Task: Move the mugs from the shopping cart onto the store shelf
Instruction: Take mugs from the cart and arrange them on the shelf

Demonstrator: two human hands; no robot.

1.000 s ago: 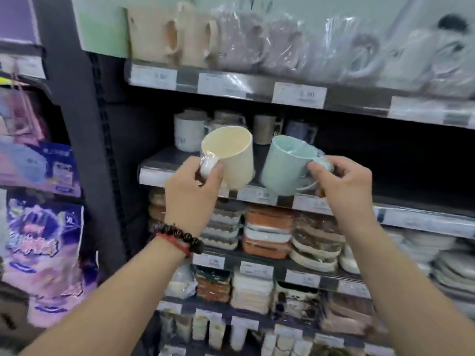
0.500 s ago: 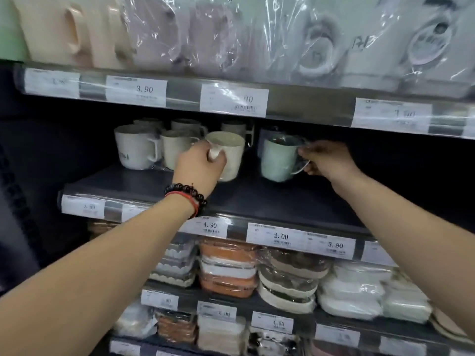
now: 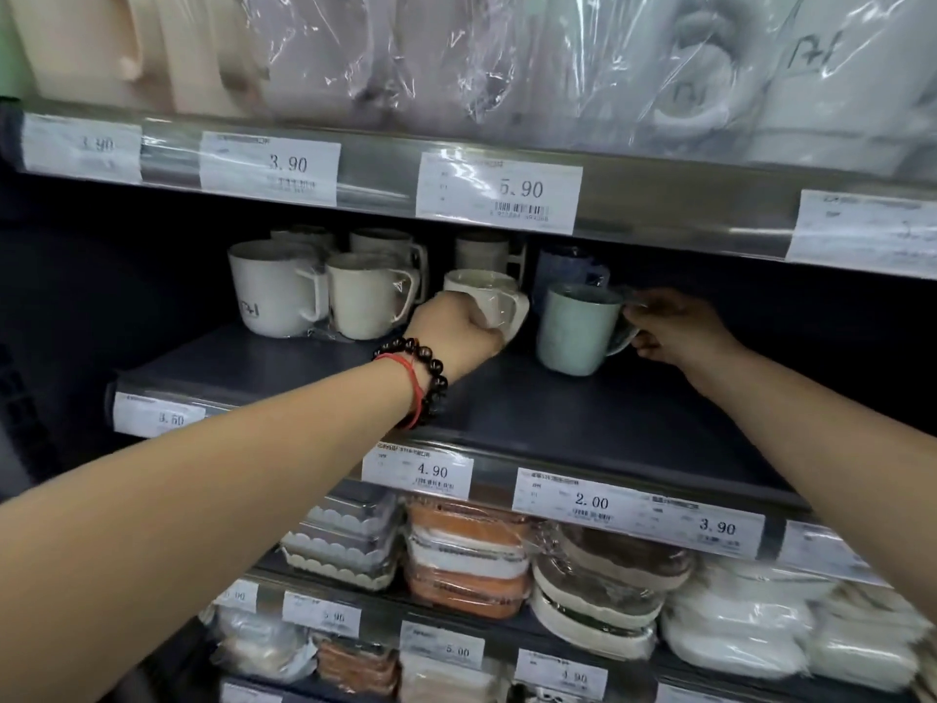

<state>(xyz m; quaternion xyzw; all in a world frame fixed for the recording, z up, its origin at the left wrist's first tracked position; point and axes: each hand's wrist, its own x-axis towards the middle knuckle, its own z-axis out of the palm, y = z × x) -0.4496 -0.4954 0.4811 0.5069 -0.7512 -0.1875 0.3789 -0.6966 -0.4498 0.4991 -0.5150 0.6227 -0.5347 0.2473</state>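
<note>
Now L hand (image 3: 459, 329) gripping cream mug (image 3: 499, 296), R hand (image 3: 674, 329) on green mug (image 3: 575, 329)

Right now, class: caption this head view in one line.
Both hands set a cream mug and green mug on the shelf.

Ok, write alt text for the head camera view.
Two bare hands set mugs on a dark store shelf: the left hand grips a cream mug, the right hand holds a pale green mug by its handle. White mugs stand further left.

left hand (image 3: 459, 331) hides most of the cream ceramic mug (image 3: 487, 292); the white price tag (image 3: 81, 147) at upper left is blurry.
</note>
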